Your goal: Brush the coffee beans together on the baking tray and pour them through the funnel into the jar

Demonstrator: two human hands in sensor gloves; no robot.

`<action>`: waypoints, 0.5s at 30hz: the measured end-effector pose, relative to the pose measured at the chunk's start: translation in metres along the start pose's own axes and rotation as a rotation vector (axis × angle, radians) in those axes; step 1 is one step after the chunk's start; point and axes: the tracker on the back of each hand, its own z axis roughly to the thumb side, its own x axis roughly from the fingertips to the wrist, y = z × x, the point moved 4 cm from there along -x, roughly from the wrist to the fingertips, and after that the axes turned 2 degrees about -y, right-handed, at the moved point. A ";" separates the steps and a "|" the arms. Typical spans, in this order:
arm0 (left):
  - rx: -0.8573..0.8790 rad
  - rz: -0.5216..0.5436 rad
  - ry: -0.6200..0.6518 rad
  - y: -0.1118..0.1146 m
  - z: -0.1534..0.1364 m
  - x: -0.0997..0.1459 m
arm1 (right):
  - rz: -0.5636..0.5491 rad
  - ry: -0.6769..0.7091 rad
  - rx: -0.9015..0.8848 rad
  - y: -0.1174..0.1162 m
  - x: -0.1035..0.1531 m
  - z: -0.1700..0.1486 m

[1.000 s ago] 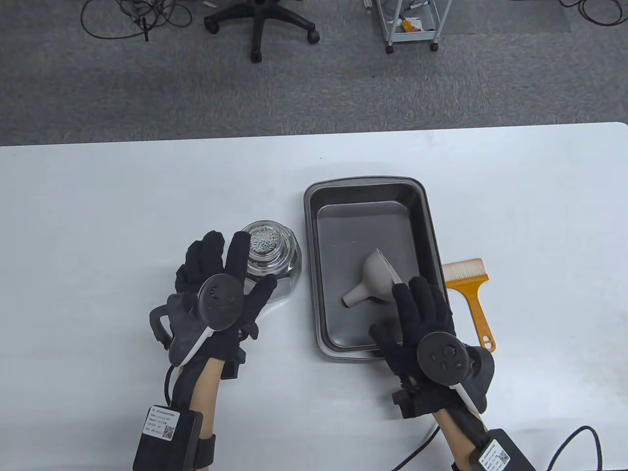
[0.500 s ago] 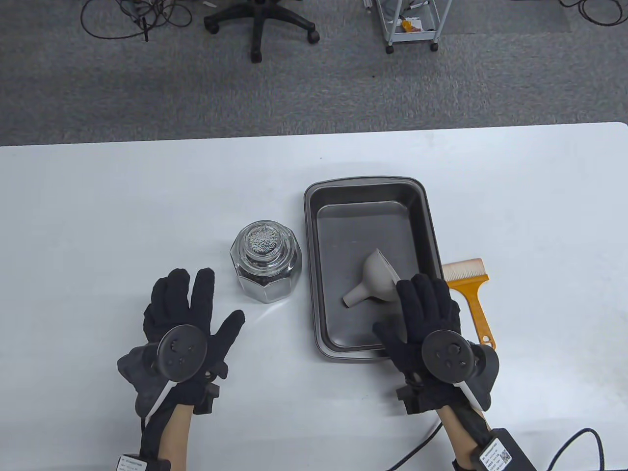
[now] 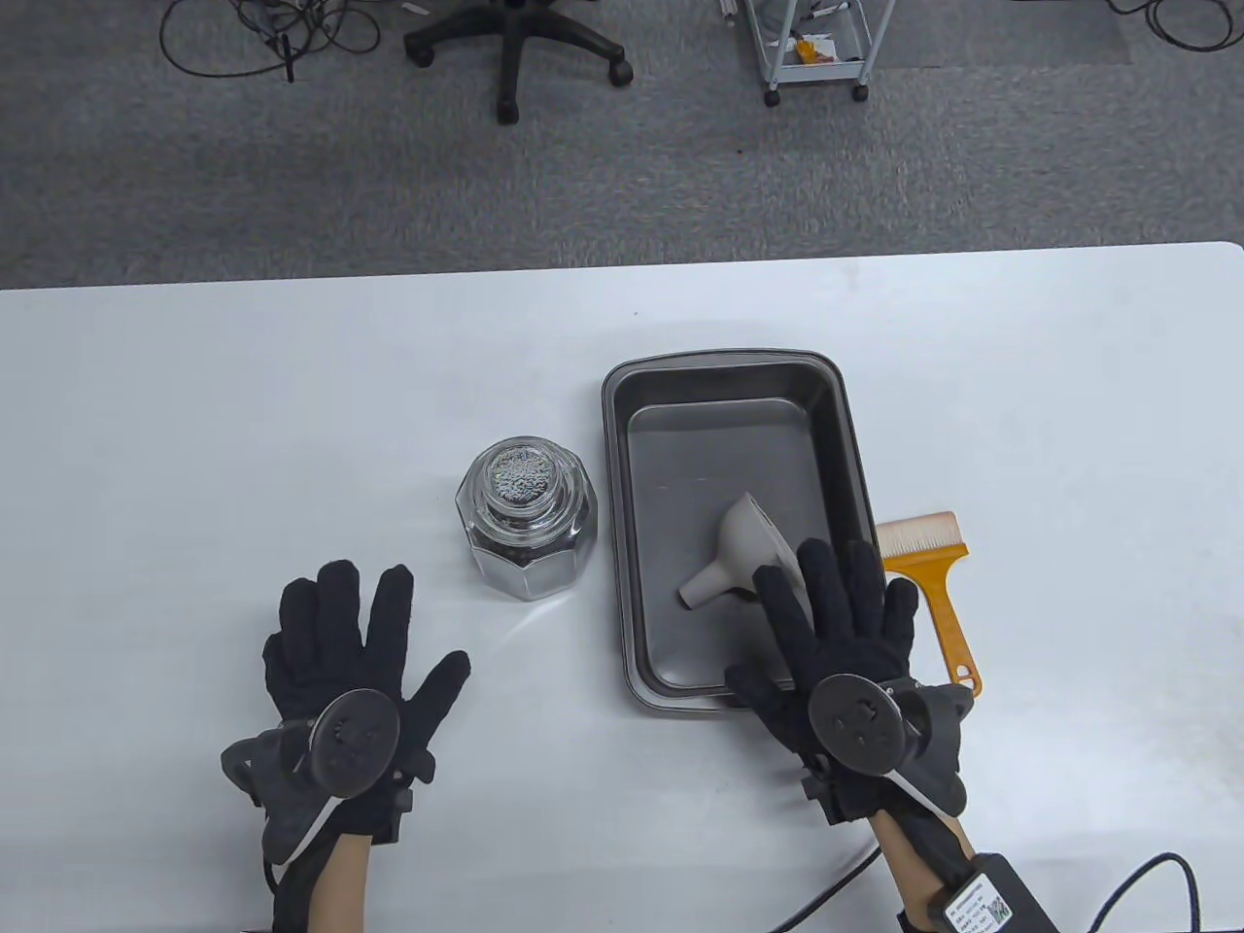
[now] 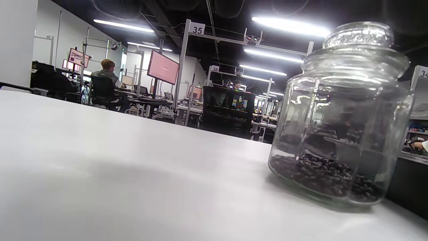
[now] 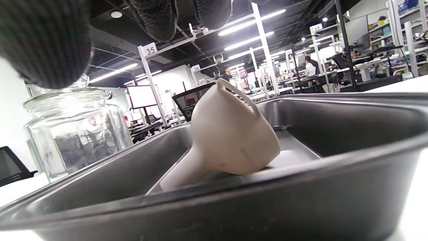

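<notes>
The left hand (image 3: 335, 671) lies flat on the white surface (image 3: 194, 437) with fingers spread, holding nothing, near the lidded jar (image 3: 526, 515) of coffee beans (image 4: 326, 179). The right hand (image 3: 836, 641) hovers with straight, empty fingers over the baking tray's (image 3: 724, 374) near edge, beside the funnel (image 3: 743, 559) lying on its side inside.

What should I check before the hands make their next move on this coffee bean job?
1. Beans in the lidded clear glass jar: ok, a dark layer lies at the bottom.
2. Dark metal baking tray free of beans: ok, none visible.
3. Beige plastic funnel out of the jar: ok, it lies on its side in the tray.
4. Orange-handled brush put down: ok, it lies on the table right of the tray.
5. Left hand free: ok, fingers spread, holding nothing.
6. Right hand clear of the funnel: cannot tell, its fingers overlap it.
</notes>
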 end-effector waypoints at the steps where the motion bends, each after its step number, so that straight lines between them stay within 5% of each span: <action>1: -0.015 -0.002 0.005 0.002 0.000 0.001 | 0.006 0.003 0.008 -0.001 0.000 0.001; 15: -0.095 -0.028 0.045 0.022 0.000 -0.001 | 0.047 -0.018 0.089 -0.014 0.001 0.002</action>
